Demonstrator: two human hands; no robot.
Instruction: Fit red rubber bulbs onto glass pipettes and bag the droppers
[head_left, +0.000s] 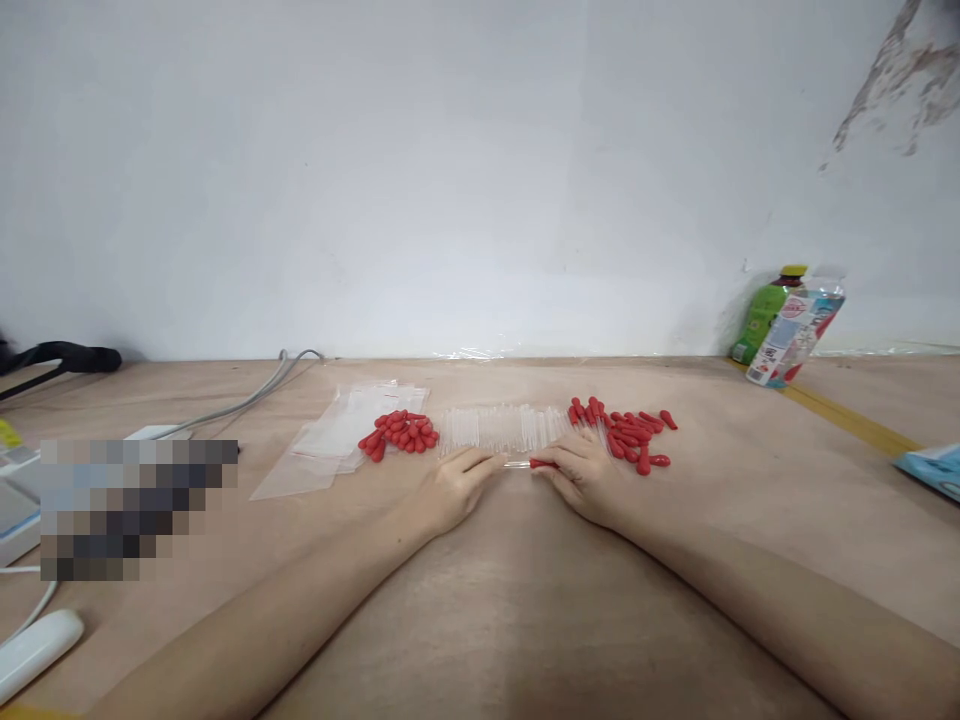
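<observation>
My left hand pinches one end of a thin clear dropper tube lying level between my hands. At its other end a red rubber bulb is held by my right hand; whether the tube is inside the bulb I cannot tell. Just beyond my fingers lies a row of clear tubes side by side. A heap of red bulbs sits left of the row. More red bulbs are scattered to its right, and a few near my right hand appear to be on tubes.
Clear plastic bags lie flat at left. A grey cable runs along the left side near a white device. A green bottle and a clear labelled bottle stand by the wall, with a blue packet at far right.
</observation>
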